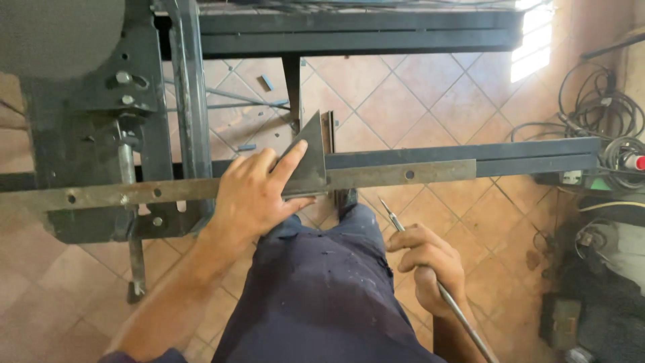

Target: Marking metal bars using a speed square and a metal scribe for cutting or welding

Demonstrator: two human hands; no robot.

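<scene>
**Hand pins a steel triangle on a flat bar**

Dark blue trousers [322, 289] fill the bottom of the view, the knee pointing up toward the work. Right of the knee, the right hand [430, 265] is curled shut around a thin metal rod [443, 296]; the rod's tip points up and left, ending short of the bar, and its other end runs off the lower edge.

Above the knee, the left hand [252, 195] lies flat with fingers [285, 161] spread, pressing on a grey steel triangle [308, 161]. It grips nothing; the palm and fingertips just hold the plate down. The triangle sits on a long rusty flat bar [396, 175] with drilled holes, which runs left to right across the view. Its upright edge stands beside a short vertical strip.

Left of the hand, the bar passes through a heavy dark steel frame [80, 134] with bolts. Beyond it lie dark steel beams [363, 33], tiled floor [416, 94], and coiled cables [598, 107] at the far right.
</scene>
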